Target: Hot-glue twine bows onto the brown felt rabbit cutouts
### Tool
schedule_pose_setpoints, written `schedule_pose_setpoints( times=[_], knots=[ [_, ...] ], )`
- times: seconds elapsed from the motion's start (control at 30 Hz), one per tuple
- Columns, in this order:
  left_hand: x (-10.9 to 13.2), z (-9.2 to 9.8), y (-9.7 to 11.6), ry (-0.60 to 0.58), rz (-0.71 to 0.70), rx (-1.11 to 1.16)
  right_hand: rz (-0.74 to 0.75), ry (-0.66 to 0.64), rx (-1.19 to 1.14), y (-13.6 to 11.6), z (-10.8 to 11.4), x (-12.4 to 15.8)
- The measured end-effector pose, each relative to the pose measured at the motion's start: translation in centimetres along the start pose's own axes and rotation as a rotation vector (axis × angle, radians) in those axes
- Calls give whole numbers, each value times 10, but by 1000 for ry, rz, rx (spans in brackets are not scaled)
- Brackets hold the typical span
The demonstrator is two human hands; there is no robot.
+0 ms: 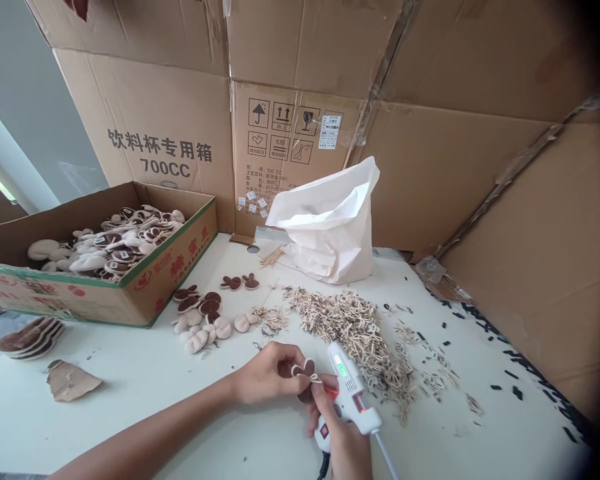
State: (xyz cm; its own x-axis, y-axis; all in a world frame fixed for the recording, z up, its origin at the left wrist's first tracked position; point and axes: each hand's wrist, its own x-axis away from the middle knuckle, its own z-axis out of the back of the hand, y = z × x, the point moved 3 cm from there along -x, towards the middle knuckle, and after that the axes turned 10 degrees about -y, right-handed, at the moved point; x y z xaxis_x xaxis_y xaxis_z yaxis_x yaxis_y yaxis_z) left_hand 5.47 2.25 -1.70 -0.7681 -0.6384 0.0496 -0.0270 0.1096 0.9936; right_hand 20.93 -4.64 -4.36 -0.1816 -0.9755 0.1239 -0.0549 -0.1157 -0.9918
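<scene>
A small two-lobed brown felt piece with a pale twine bow [305,381] is pinched narrowly by the left hand [263,373], its long axis running roughly away from the wearer, just above the white bench [130,413]. A white hot-glue gun [353,393] is gripped firmly by the right hand [343,437], its red-tipped end lying just beside the piece, on its right side in view. The right hand is the nearer to the wearer. A heap of pale tan strips [353,340] lies just beyond the glue gun.

Hands [263,373] hemmed by glue gun [353,387] right, tan-strip pile [355,340] ahead, cardboard box [175,273] left
</scene>
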Motion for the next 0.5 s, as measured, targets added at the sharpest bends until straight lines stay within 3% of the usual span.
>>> schedule_pose_setpoints(
  times=[0.5],
  knots=[
    [1,1,0,-24,-8,58,-11,-3,-7,-5,-2,4]
  ],
)
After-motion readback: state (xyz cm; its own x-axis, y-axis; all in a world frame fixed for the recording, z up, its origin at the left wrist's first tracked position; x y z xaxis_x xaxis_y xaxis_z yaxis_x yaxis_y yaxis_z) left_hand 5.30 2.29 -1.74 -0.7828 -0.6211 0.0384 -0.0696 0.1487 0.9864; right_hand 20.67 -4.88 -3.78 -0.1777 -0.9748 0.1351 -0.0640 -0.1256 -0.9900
